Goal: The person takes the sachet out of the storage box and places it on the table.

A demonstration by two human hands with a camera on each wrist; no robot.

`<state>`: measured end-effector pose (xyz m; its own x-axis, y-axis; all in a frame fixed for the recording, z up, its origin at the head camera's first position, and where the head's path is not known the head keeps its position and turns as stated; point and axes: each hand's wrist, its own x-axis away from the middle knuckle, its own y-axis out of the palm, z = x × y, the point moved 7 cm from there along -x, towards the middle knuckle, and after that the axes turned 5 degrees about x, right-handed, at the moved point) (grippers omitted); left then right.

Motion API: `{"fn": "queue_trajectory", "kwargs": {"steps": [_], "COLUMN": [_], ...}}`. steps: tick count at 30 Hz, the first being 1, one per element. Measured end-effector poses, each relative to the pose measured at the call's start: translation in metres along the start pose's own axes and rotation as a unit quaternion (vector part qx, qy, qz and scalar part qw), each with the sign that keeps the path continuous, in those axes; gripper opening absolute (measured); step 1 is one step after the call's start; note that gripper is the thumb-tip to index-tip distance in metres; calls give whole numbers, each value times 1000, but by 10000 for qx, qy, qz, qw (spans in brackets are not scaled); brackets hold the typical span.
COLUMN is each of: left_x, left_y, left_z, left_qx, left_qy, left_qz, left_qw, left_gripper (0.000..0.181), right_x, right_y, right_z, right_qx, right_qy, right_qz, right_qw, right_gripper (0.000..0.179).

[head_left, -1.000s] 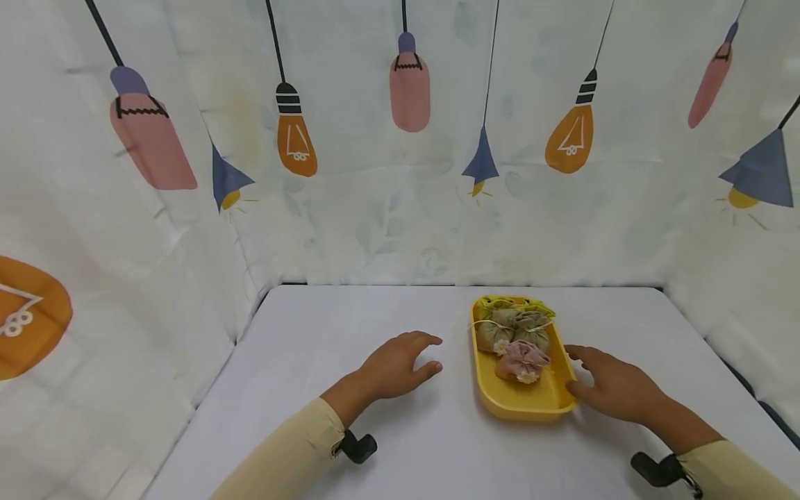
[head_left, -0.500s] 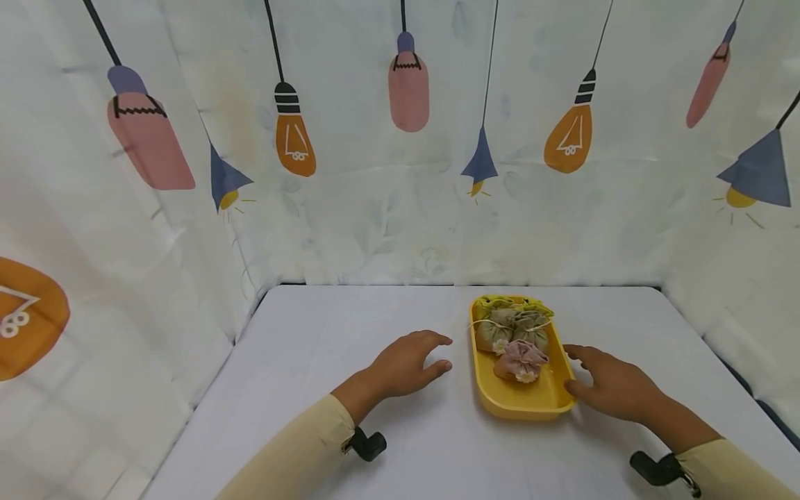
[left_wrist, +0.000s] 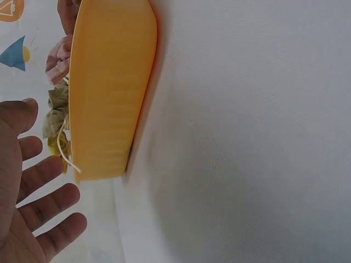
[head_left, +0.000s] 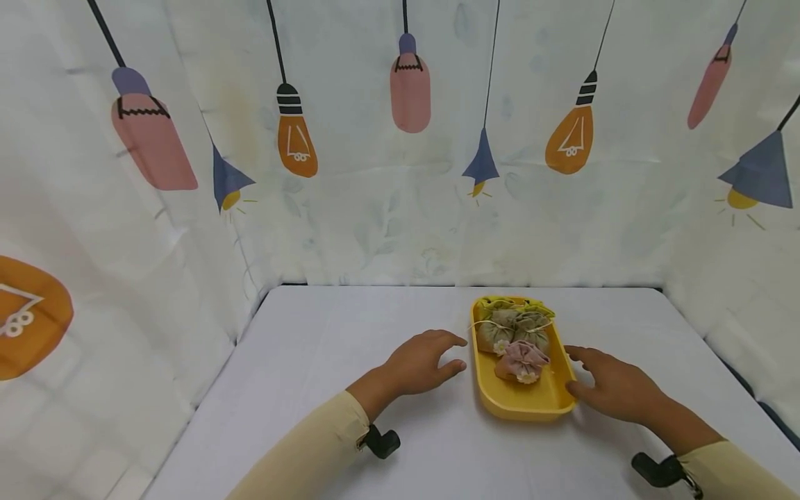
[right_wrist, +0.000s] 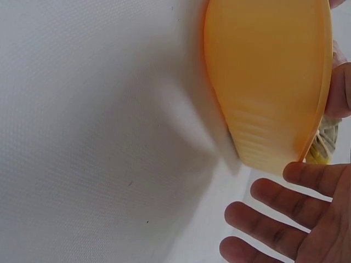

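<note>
The counter [head_left: 350, 312] is white. Behind it hangs a pale sheet [head_left: 375, 236], on which are printed orange bulbs [head_left: 570, 139] and blue lamps [head_left: 764, 170].

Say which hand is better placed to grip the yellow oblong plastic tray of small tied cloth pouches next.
Probably the right hand: its thumb and index finger are at the tray, while the left hand hangs short of the opposite side.

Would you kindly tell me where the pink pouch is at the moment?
In the head view, the pink pouch lies right of centre inside the yellow tray, on the person's side of the two grey-green pouches.
</note>
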<state>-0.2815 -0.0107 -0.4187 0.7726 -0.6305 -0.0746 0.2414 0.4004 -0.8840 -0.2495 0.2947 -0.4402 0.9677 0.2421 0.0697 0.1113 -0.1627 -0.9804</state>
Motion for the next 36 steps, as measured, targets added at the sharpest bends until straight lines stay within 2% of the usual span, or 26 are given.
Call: {"fn": "queue_trajectory", "kwargs": {"steps": [9, 26, 36], "left_x": [-6, -22, -28], "left_y": [3, 7, 10], "left_z": [7, 25, 31], "left_qx": [-82, -211, -32], "left_qy": [114, 832, 916], "left_qz": [18, 93, 16], "left_qw": [9999, 9963, 9958], "left_gripper": [45, 40, 38], "right_x": [0, 0, -1], "right_y": [1, 1, 1], "right_z": [0, -1, -1], "right_qx": [9, -53, -50], "right_qy": [23, 45, 25], "right_qz": [-46, -88, -85], "right_qw": [10000, 9999, 9999], "right_gripper": [76, 75, 75]}}
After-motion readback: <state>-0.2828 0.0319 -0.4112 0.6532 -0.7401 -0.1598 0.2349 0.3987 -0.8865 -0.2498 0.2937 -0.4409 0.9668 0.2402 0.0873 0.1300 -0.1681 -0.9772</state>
